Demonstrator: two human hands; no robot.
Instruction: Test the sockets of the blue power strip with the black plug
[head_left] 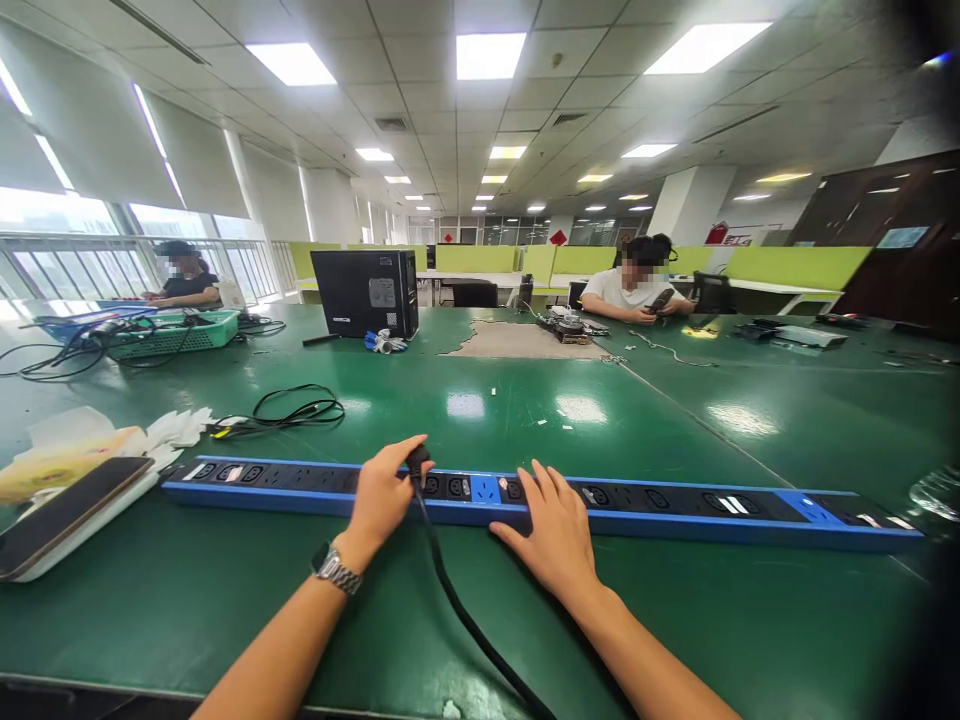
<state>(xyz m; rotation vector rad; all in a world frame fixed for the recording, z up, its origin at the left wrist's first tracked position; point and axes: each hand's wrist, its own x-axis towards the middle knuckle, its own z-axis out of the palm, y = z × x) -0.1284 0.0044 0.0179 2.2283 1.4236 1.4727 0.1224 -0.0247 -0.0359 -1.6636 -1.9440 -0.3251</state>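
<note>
A long blue and black power strip [645, 525] lies across the green table in front of me, with rows of sockets along its top. My left hand [382, 495], a watch [336, 568] on its wrist, pinches a black power plug [417, 462] over the strip's sockets, left of the middle. Whether the plug sits in a socket is hidden by my fingers. From the plug a thick black cable [465, 610] runs down towards me. My right hand [559, 535] grips the strip right of the middle, fingers over the top and thumb against the front side.
Left of the strip lie a dark flat case [71, 510] and crumpled plastic packaging [82, 455]. Coiled black cable [300, 408], a green basket [176, 335] and a black computer case [365, 293] stand farther back. Two people sit across the table, one left, one right.
</note>
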